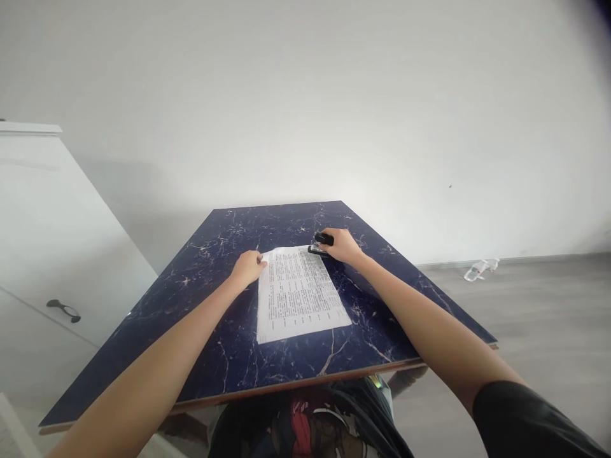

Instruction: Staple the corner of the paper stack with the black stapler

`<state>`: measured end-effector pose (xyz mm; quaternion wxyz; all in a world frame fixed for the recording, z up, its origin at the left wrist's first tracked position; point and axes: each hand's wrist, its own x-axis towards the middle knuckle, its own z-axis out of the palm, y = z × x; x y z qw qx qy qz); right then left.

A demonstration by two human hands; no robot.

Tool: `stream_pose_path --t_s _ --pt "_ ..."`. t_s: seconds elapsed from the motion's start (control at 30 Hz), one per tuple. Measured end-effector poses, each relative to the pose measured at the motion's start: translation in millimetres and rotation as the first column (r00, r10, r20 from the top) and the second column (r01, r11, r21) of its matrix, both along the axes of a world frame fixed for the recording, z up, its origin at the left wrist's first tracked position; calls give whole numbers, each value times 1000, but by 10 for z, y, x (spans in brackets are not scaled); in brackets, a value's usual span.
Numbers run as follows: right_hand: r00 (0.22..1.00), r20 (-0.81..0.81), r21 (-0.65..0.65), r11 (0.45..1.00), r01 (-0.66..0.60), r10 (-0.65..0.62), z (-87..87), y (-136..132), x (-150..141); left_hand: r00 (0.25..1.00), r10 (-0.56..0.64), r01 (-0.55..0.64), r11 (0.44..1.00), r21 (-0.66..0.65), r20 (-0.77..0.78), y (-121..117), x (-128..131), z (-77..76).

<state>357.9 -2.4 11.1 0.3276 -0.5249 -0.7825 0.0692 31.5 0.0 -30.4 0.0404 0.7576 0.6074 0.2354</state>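
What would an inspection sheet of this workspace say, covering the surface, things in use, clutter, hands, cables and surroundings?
Surface: table, dark blue top with pale veins and a brown edge.
Things in use: printed paper lying on the table; black stapler at its far right corner. Whether paper sits between its jaws is unclear.
Clutter: whitish, see-through object on the floor, near the wall.
Hands: left hand touches the paper's left edge near the far corner, pinch unclear; right hand grips the stapler.
Cables: nothing seen.
Surroundings: pale wall beyond the table, white cabinet with a dark handle at left.
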Motion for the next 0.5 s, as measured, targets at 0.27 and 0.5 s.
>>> stream_pose_path --t_s 0.27,0.5 --pt "983 116 -67 988 -137 144 -29 76 138 909 23 -124 968 217 416 91 -259 184" --pt "908 78 -212 897 -389 412 127 -63 126 731 -37 -228 928 295 681 180 -452 215"
